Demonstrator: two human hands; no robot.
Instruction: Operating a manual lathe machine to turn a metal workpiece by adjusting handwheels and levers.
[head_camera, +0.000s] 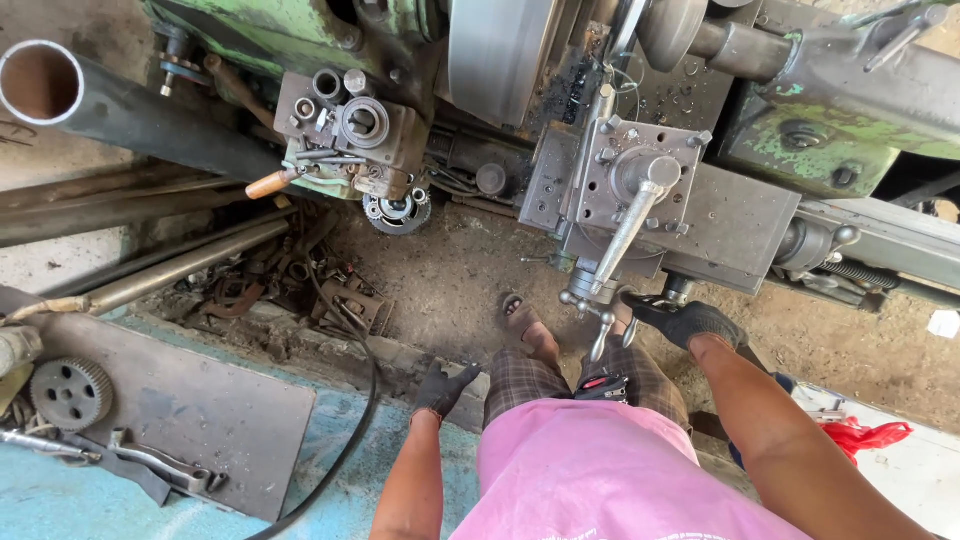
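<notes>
I stand at a worn green and grey metal lathe. My right hand, in a dark glove, is closed on a small crank handle below the grey carriage block. A long metal lever rises from the tool post on that block. My left hand, also gloved, hangs free at my side with its fingers apart and nothing in it. A pink shirt and checked shorts fill the bottom middle.
A thick steel pipe and long bars lie at the left. Rusty scrap sits on the dirt floor. A gear wheel and spanner lie on a metal plate. A black cable crosses the floor.
</notes>
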